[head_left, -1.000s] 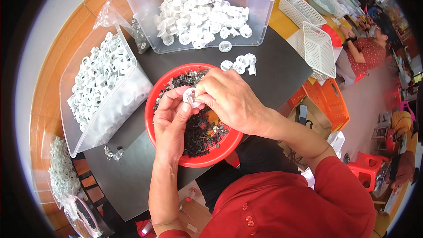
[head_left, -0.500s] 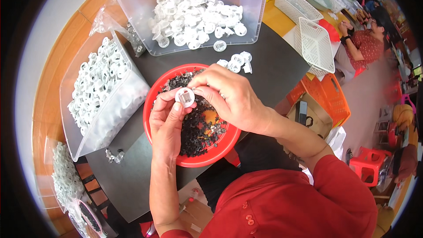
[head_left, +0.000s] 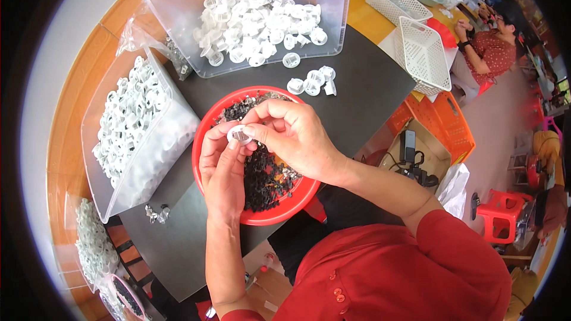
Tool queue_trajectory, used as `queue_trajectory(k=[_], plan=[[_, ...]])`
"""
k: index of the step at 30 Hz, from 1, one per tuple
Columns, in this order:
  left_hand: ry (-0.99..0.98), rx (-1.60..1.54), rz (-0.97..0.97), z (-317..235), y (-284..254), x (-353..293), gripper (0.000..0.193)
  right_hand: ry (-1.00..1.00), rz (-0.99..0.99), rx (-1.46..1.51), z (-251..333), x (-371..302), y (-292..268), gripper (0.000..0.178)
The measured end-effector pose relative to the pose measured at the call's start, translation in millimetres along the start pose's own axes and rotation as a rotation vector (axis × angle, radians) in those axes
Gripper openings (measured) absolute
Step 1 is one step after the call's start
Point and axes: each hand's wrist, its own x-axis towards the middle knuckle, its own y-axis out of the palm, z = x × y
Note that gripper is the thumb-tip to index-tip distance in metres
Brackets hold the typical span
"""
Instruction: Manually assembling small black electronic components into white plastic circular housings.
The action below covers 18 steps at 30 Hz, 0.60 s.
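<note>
Between thumb and fingers, my left hand (head_left: pixel 221 169) pinches a small round white plastic part (head_left: pixel 239 135) with a window-like middle. My right hand (head_left: pixel 291 139) has its thumb and fingertips closed against the part's right edge; whether a tiny piece sits between them is hidden. Both hands are over a red round basin (head_left: pixel 198 169) that holds many small black pieces (head_left: pixel 262 187) and some shiny metal bits. Similar white parts (head_left: pixel 312 81) lie in a small group on the dark table beyond the basin, with a single one (head_left: pixel 291 60) nearer the clear bin.
A clear plastic bin (head_left: pixel 270 66) of round white parts stands at the far side. Left is another clear bin (head_left: pixel 134 193) full of white parts. Metal bits (head_left: pixel 157 214) lie on the dark table (head_left: pixel 178 249). White baskets (head_left: pixel 425 53), an orange crate (head_left: pixel 449 122) and a seated person (head_left: pixel 491 53) are right.
My right thumb has moved in onto the white part's edge, and the part is tilted more. Both hands have shifted slightly left. The view has also shifted a little.
</note>
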Motion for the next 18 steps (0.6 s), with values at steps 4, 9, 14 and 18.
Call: queue_trajectory(k=[4, 9, 14, 18], plan=[[-0.003, -0.025, -0.020, -1, -1, 1, 0.019, -0.038, -0.030, -0.101, -4, -5, 6, 0.008], [0.008, -0.015, -0.032, -2, -2, 2, 0.019, -0.163, -0.038, -0.273, -6, -5, 8, 0.009], [0.064, 0.047, -0.058, 2, 0, -1, 0.019, -0.075, -0.060, -0.097, -11, -4, 8, 0.008], [0.165, 0.173, -0.018, 5, -1, -2, 0.020, -0.133, -0.111, -0.147, -18, -3, 9, 0.006]])
